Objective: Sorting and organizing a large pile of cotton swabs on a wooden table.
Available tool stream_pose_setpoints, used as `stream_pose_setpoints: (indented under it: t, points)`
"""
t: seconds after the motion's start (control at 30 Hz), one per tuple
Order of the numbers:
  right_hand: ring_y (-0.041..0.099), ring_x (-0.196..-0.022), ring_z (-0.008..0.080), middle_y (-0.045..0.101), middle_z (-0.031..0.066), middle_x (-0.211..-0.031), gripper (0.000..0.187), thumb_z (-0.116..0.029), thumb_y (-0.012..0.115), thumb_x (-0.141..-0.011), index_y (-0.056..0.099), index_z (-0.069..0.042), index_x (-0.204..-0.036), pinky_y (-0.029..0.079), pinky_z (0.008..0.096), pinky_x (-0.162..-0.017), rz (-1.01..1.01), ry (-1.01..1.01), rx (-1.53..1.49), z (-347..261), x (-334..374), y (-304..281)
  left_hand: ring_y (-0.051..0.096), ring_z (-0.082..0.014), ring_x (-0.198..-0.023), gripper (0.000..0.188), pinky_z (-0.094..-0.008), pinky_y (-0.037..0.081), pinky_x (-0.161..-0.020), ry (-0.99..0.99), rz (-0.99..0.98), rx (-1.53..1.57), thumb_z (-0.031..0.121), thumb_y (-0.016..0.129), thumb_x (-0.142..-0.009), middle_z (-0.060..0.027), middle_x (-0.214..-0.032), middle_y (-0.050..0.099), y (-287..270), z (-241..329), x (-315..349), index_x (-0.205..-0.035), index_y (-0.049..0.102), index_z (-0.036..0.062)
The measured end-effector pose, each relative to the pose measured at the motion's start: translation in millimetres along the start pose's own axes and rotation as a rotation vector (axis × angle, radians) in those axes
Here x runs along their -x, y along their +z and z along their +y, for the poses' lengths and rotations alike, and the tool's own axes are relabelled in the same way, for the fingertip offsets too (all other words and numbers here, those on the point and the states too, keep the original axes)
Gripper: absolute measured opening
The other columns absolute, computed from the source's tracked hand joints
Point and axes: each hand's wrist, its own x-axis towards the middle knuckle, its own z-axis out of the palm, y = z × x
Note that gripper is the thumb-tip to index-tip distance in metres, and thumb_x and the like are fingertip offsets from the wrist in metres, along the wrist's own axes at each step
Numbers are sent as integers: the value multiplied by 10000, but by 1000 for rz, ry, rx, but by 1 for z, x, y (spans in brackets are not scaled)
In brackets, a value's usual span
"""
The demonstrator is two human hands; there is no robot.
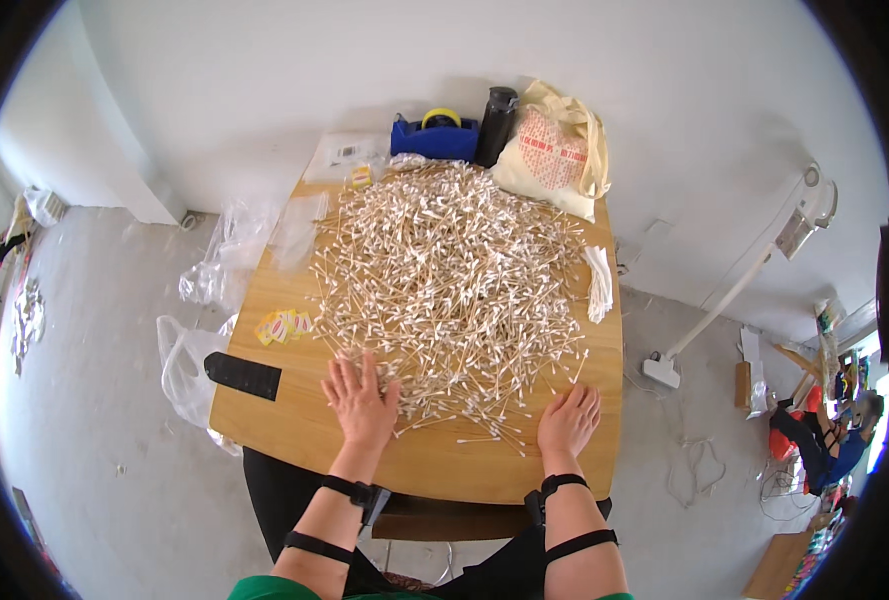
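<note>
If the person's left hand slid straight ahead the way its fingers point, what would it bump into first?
The left hand would meet the big pile of cotton swabs at once; its fingertips already seem to touch its near edge.

Head camera looks steeply down, close over the table (295, 430).

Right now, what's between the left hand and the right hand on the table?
Head view: the near edge of the cotton swab pile and scattered loose swabs on bare wood lie between the left hand and right hand.
</note>
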Motion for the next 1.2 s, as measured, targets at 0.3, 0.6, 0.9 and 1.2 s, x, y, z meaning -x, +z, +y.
stream_pose_setpoints:
  t: [0.3, 0.6, 0.9, 1.2]
  points:
    - [345, -1349, 354, 432, 205, -1376, 431, -204, 513, -923, 453, -9, -1302, 271, 463, -1124, -52, 45, -31, -4, 1, -2, 169, -424, -1443, 647, -540, 158, -1161, 182, 97, 265, 439, 557, -925, -244, -1541, 242, 36, 89, -35, -1474, 368, 154]
    - [346, -1351, 351, 433, 201, -1378, 424, -209, 517, -928, 459, -10, -1298, 270, 456, -1124, -48, 51, -29, -6, 1, -3, 212, -444, -1413, 645, -519, 186, -1156, 5, 228, 190, 420, 571, -919, -273, -1522, 246, 3, 5, -70, -1440, 402, 79]
    - [350, -1346, 351, 438, 206, -1367, 404, -215, 511, -931, 466, -6, -1274, 277, 461, -1118, -30, 46, -11, -1, 0, 0, 139, -416, -1453, 626, -519, 129, -1175, 41, -14, 204, 473, 438, -978, -264, -1539, 223, 16, 40, -90, -1474, 351, 101]
    - [362, -1327, 359, 442, 202, -1348, 416, -185, 537, -904, 478, -5, -1275, 293, 467, -1102, 2, 41, -28, 0, 1, 2, 430, -398, -1267, 410, -519, 350, -1042, 360, 85, 322, 320, 583, -927, -218, -1394, 444, 7, 62, -92, -1268, 539, 96]
